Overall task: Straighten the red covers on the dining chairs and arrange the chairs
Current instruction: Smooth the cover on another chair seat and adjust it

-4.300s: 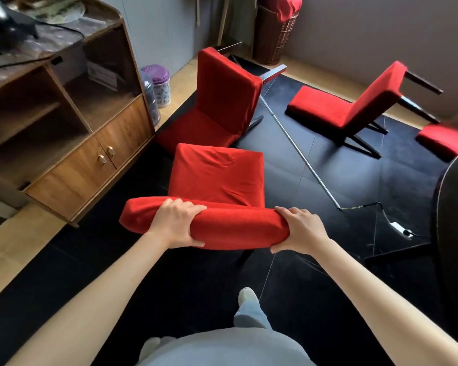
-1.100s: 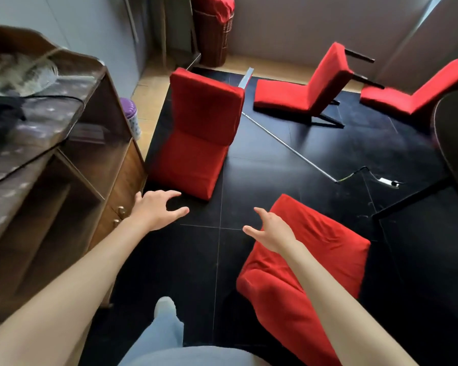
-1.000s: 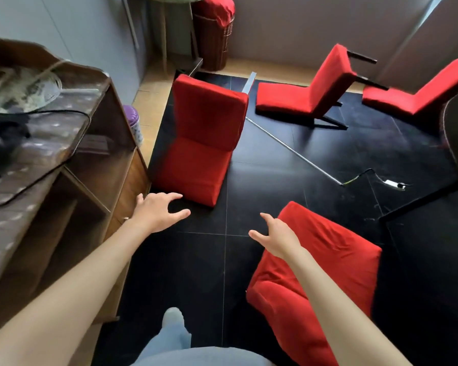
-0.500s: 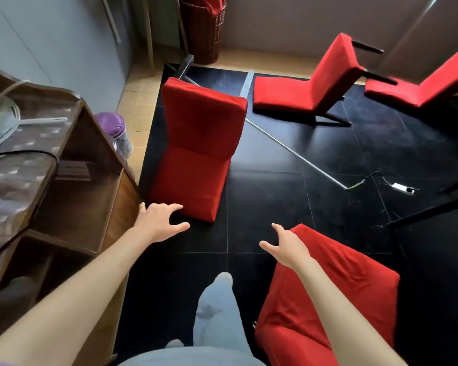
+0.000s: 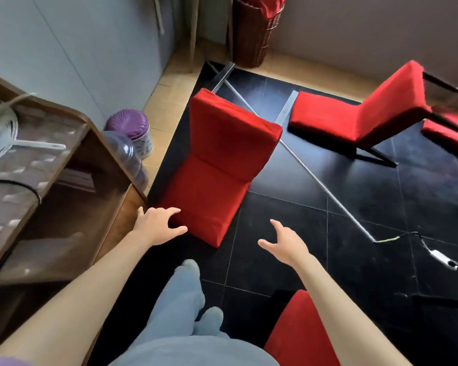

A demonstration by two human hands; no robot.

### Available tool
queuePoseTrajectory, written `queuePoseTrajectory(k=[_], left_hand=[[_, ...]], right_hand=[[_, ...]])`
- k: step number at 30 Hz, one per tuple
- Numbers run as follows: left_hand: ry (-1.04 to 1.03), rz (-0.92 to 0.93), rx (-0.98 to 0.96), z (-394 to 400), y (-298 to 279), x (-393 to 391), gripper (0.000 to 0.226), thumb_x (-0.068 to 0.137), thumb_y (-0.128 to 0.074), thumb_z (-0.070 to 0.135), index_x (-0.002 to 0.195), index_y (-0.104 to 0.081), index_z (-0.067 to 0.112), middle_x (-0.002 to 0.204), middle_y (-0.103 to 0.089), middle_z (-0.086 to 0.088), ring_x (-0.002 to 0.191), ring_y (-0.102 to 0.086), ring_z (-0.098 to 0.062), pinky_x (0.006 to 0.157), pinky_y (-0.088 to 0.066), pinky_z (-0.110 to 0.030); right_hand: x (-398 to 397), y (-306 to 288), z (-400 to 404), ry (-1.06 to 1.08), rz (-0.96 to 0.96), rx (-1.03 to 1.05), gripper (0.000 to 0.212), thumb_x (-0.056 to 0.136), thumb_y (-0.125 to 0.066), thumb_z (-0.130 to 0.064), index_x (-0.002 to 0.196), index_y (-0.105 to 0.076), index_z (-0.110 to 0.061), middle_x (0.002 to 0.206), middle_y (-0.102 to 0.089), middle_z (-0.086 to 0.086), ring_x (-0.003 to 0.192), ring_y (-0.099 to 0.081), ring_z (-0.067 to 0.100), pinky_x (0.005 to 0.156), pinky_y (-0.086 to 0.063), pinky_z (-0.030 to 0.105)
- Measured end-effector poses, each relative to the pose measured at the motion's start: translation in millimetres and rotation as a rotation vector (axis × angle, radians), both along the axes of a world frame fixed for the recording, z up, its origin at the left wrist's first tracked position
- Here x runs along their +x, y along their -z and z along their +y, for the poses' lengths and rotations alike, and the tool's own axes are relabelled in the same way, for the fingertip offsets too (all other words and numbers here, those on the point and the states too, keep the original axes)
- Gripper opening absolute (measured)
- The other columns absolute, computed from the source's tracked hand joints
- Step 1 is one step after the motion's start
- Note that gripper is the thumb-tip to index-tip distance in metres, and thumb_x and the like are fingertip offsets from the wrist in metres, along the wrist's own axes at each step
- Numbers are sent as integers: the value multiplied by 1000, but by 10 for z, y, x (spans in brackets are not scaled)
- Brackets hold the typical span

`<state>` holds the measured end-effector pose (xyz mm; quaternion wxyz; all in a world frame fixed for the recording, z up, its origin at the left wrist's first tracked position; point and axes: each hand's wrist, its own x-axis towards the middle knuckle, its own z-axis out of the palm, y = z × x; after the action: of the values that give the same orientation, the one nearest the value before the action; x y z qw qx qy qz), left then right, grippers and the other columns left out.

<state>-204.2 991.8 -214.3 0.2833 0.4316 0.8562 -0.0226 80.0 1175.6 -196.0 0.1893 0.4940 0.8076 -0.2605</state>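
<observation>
Since the wooden cabinet [image 5: 64, 196] takes up everything to the left of the near chair [image 5: 217, 165], your free room is on that chair's right: bare black floor [image 5: 288, 220] between it and the metal rod [image 5: 325, 186] that runs diagonally past it. Beyond the rod from the near chair, a second chair [image 5: 354, 120] lies tipped with its dark legs pointing away, and a third red cover [image 5: 450, 133] shows just past that at the frame edge. A fourth red chair [image 5: 296, 331] is on your side of the near chair, beside your right forearm. A cable with a white plug [image 5: 439, 257] lies past the rod's near end. A wicker basket [image 5: 254, 35] stands against the wall behind the near chair; a purple-lidded container [image 5: 132, 128] sits between cabinet and wall, left of it.

The near chair's seat front faces you, its left edge tight against the cabinet corner. Your left hand [image 5: 156, 228] is spread wide, fingers at the seat's front left corner; cannot tell whether they touch the cover. Your right hand [image 5: 283, 244] is spread too, holding nothing, hovering over bare floor right of the seat front, clear of the fabric.
</observation>
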Motion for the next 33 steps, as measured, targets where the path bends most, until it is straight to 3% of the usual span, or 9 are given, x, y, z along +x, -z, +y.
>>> queuePoseTrajectory(k=[5,10,18,27,33], left_hand=[[-103,-5,-12,435,71,-633,69,83,-50,72,141,-42,37,135,-57,0,130,-46,-26,113,-17,-56],[-200,30,27,911,19,-1097,72,81,-50,74,142,-41,37,136,-56,0,129,-47,-25,113,-20,-56],[-340,24,78,1488,7,-1147,73,80,-52,73,143,-40,38,136,-57,1,129,-47,-24,113,-19,-56],[-916,7,83,1710,321,-160,75,78,-55,73,142,-41,37,134,-58,-1,126,-51,-25,110,-24,-53],[-1210,-99,74,1956,500,1044,75,80,-58,68,145,-38,35,134,-58,-3,125,-52,-26,110,-21,-55]], right_hand=[[-679,-111,632,-120,-16,59,80,87,-57,-58,151,-21,-27,128,-53,6,114,-55,23,88,-49,37],[-1313,-291,1271,-265,1,131,79,86,-56,-59,151,-22,-29,122,-56,4,109,-58,23,85,-50,36],[-1978,-188,2007,-458,39,82,81,86,-57,-60,152,-20,-30,130,-54,5,115,-57,24,90,-51,38],[-2375,69,3021,-887,9,5,86,84,-60,-58,153,-17,-29,129,-52,8,118,-53,26,96,-46,41],[-2131,328,3295,-951,-2,-89,91,84,-63,-56,154,-12,-29,138,-46,9,124,-49,27,94,-46,39]])
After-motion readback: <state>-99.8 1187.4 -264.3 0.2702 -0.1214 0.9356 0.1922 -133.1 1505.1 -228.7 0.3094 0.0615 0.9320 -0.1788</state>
